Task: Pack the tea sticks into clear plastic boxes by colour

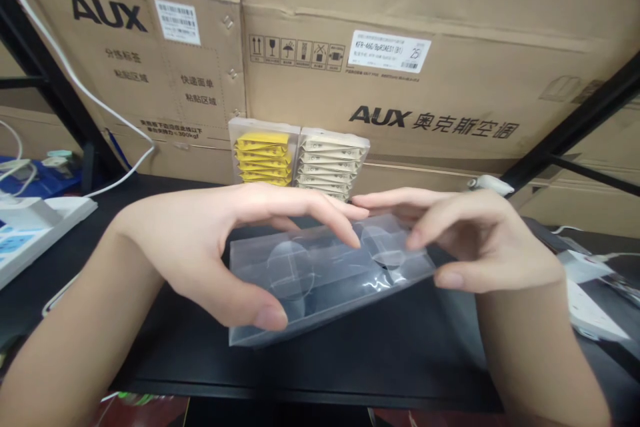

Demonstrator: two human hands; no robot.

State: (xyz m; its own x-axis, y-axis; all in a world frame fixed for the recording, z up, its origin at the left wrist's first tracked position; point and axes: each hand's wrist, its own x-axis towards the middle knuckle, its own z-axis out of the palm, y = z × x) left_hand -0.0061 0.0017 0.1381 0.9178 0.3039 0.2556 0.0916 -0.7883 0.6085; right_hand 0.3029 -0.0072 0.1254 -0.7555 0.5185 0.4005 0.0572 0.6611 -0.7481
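Note:
A clear plastic box (320, 280), folded flat with round cut-outs, is held just above the black table (350, 360). My left hand (210, 247) grips its left end, thumb on the near edge and fingers curled over the top. My right hand (475, 240) pinches its right end between thumb and fingers. Behind the hands, two clear boxes stand side by side against the cartons: one with yellow packets (263, 157) and one with cream packets (330, 163).
Large brown AUX cartons (400, 80) form a wall at the back. A white power strip (30, 227) and white cable (75, 80) lie at the left. Black shelf struts (575, 127) cross at the right, with papers (590, 300) beside my right arm.

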